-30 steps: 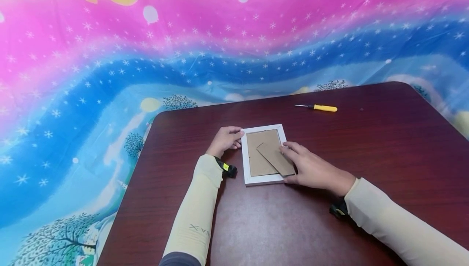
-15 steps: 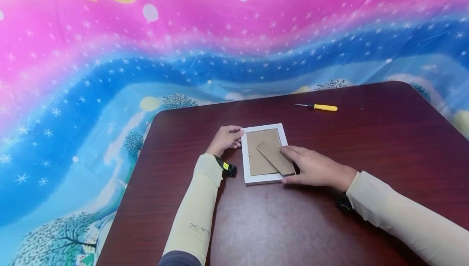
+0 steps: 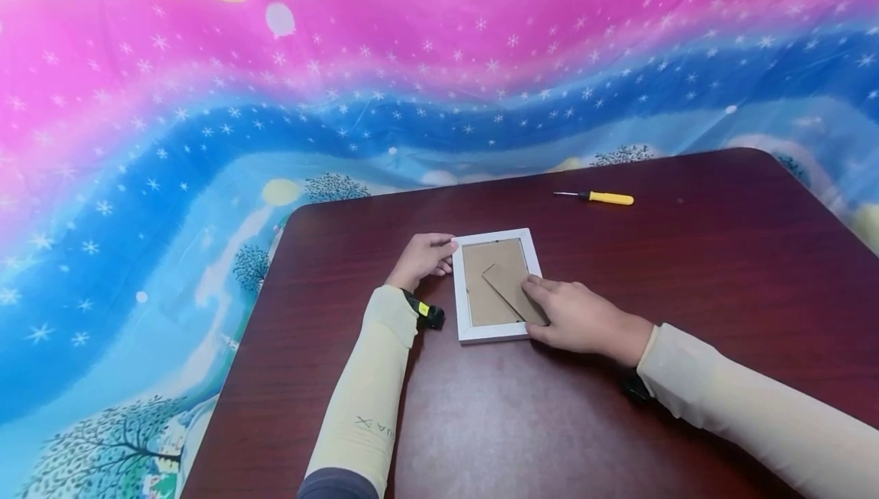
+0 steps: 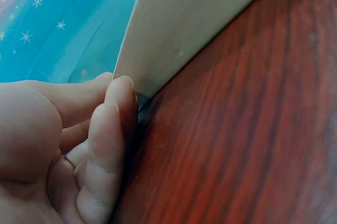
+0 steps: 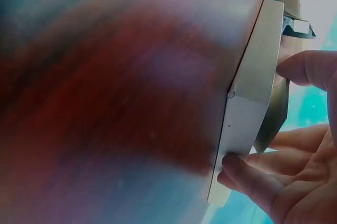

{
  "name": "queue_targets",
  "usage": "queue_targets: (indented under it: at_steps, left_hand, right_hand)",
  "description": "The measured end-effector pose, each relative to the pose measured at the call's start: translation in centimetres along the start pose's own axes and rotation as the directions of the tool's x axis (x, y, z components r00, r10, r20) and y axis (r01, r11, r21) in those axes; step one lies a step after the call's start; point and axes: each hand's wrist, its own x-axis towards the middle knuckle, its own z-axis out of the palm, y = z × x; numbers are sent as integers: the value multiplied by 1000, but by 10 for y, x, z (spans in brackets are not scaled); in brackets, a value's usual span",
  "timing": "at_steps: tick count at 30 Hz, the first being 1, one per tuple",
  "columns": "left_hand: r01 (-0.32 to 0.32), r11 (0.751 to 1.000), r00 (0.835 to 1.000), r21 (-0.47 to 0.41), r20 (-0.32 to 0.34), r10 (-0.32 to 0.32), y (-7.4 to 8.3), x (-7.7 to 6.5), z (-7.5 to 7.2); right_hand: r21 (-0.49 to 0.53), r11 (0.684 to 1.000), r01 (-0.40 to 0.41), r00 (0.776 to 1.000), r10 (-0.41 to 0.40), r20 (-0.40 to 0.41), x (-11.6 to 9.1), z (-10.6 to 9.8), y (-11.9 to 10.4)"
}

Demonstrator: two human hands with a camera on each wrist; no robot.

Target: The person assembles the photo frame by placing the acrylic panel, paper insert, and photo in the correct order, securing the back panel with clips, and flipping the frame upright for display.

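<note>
A white picture frame [image 3: 462, 293] lies face down on the table, its brown backing board [image 3: 484, 297] upward. A loose-angled cardboard stand [image 3: 511, 287] slants across that board. At the upper left corner my left hand [image 3: 420, 261] pinches the frame's edge; the left wrist view shows thumb and fingertips at the end of the frame's side [image 4: 179, 24]. My right hand [image 3: 584, 320] holds the right edge, covering the stand's lower end. In the right wrist view its thumb is on the upper edge and its fingertips press the frame's side wall [image 5: 253, 87]; the stand [image 5: 276, 113] sticks up.
Toward the back of the dark red wooden table [image 3: 721, 293] lies a screwdriver [image 3: 610, 198] with a yellow handle. A colourful printed cloth [image 3: 384, 49] hangs directly behind the table and along its left side.
My right hand has shifted slightly left, further over the frame's edge, and now hides the stand's lower end. The left hand keeps its hold on the corner.
</note>
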Motion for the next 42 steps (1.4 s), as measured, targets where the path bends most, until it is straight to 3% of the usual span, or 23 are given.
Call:
queue_targets:
  at_steps: [42]
  left_hand:
    - [-15,1000,1000,0,-6,15,-2,1,2]
  right_hand:
    - [-5,998,58,998,-58,-14,-10,-1,3]
